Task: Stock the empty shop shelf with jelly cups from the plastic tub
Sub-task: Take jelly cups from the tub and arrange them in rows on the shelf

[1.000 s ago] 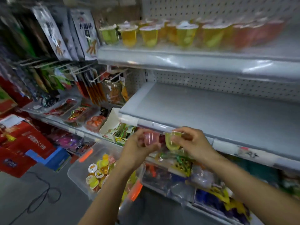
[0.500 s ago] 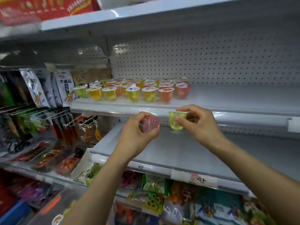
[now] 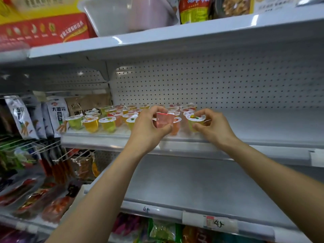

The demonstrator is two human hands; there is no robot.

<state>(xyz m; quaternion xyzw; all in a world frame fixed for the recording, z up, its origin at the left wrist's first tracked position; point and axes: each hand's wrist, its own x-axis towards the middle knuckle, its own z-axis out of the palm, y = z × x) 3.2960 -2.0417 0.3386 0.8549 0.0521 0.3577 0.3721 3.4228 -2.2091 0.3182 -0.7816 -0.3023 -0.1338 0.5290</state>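
My left hand grips a pink jelly cup at the front of the white shelf, among the cups standing there. My right hand pinches a yellow-green jelly cup just right of the pink one, at the right end of the group. Several jelly cups in green, yellow and orange stand in rows on the shelf's left part. The plastic tub is out of view.
The shelf's right part is bare metal against a pegboard back. Below is another bare shelf with price tags. Snack bags hang to the left. A red box and a plastic basin sit above.
Both hands rose from beside the tub to the upper shelf, carrying one cup each. The view tilted up and the tub left the frame. The cups now sit among the shelf's rows.
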